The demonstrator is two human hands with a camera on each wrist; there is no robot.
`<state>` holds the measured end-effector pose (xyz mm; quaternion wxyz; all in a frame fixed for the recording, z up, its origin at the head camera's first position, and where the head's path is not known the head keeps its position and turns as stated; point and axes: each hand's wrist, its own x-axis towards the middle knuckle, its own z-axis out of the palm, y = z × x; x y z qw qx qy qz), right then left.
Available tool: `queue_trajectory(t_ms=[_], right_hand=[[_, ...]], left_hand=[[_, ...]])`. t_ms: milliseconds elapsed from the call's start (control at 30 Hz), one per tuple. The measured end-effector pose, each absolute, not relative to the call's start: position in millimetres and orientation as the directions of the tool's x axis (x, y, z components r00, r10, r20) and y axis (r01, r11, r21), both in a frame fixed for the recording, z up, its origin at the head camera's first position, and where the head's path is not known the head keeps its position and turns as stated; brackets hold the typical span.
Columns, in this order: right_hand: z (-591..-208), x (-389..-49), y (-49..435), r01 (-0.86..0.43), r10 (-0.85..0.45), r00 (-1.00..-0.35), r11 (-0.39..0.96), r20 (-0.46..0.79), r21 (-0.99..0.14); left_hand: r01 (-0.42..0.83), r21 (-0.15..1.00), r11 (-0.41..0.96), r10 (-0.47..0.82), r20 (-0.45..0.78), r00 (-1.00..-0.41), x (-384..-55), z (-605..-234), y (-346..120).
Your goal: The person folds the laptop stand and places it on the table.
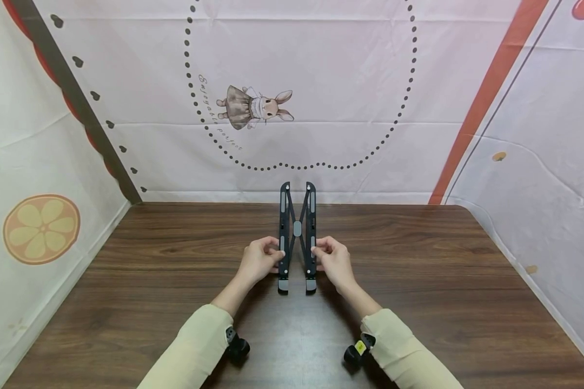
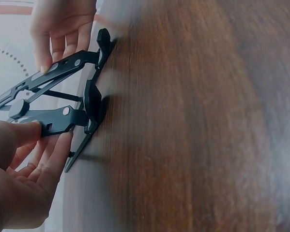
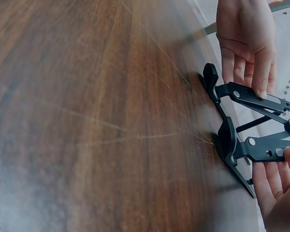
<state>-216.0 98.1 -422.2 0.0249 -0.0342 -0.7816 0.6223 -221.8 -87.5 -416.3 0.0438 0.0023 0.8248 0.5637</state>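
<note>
A black folding laptop stand (image 1: 297, 229) with grey pads stands on the wooden table, its two long arms partly spread and joined by crossed bars. My left hand (image 1: 260, 260) pinches the left arm near its front end, thumb on top and fingers beneath. On the other side my right hand (image 1: 335, 263) grips the right arm in the same way. In the left wrist view the raised front hooks (image 2: 92, 104) of the stand show close over the table, with lower legs (image 2: 77, 153) folded out under the arms.
The brown wooden table (image 1: 175, 227) reaches back to a printed cloth (image 1: 340, 81) with a rabbit figure. More cloth hangs at the left and right sides. A small black camera (image 1: 237, 348) is strapped at the left wrist, and another camera (image 1: 354, 355) at the right.
</note>
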Motion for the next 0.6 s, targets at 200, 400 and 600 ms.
queue_trajectory(t_ms=[200,400,600], right_hand=[[-421.9,-215.5,95.5,0.012,0.072,-0.997,0.219,0.004,-0.976],[-422.6,-215.8,92.5,0.008,0.066,-0.998,0.216,0.006,-0.976],[-422.0,-215.7,89.2,0.011,0.062,-0.998,0.225,0.003,-0.974]], left_hand=[[-0.042,0.930,0.364,0.055,-0.067,-0.996,-221.5,-416.5,-86.0],[-0.029,0.930,0.367,0.063,-0.056,-0.996,-220.9,-417.3,-85.0],[-0.018,0.931,0.365,0.063,-0.044,-0.997,-220.9,-418.1,-82.5]])
